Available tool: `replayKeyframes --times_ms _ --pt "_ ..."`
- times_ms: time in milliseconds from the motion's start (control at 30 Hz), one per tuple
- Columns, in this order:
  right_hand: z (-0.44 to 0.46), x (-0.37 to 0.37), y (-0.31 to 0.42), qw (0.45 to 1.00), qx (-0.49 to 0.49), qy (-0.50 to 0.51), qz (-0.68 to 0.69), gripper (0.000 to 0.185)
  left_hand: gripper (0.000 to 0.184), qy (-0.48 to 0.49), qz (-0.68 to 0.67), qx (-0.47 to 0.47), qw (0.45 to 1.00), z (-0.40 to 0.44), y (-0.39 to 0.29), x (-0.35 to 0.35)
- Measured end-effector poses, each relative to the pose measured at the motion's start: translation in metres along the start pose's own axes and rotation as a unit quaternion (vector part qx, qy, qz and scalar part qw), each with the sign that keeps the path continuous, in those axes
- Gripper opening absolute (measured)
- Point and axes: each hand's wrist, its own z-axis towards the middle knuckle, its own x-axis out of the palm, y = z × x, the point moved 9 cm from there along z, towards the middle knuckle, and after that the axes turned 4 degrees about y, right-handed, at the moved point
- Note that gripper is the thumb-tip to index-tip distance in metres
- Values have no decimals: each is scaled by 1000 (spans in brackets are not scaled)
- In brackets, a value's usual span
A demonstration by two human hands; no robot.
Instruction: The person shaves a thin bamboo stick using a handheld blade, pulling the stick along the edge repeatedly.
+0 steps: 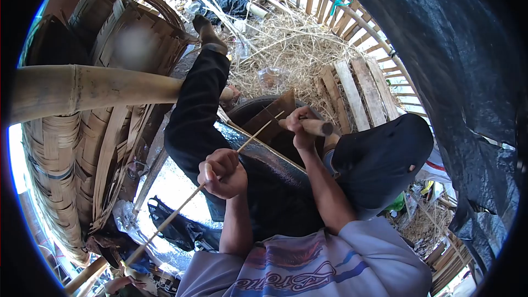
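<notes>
Slanting from seven o'clock toward one, the stick (176, 213) looks light, springy, best held mid-length, where the left hand (224, 175) wraps it; the right hand (300, 126) grips a wooden handle (318, 127).

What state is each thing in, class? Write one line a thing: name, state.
Left hand, closed around the thin stick
Thin stick, held at a slant
Right hand, closed around the thick wooden piece
Thick wooden piece, gripped
Straw, loose and scattered
Turquoise tie, fastened to the fence
Left leg, stretched out
Right leg, bent
</notes>
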Motion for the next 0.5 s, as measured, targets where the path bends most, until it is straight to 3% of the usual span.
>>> replayKeyframes --times_ms 67,133,233,367,400,467,500 --pt "9 -10 0 989 83 -96 77 18 40 0 -4 -1 1000 -1 -3 -1" --pt "12 -7 15 990 91 -89 60 17 40 -3 -12 -14 1000 0 0 -1" --pt "10 12 50 999 -14 3 -51 19 40 2 -8 -8 1000 -2 0 3" --pt "14 -4 11 986 4 -24 -166 20 40 18 -24 9 1000 2 2 13" --pt "14 -6 14 986 4 -26 -164 20 42 13 -28 13 999 1 0 13" --pt "12 -13 -3 993 96 -53 -35 20 42 14 -13 9 1000 4 1 13" --pt "12 -8 7 994 95 -45 10 20 42 12 -19 12 1000 4 2 12"
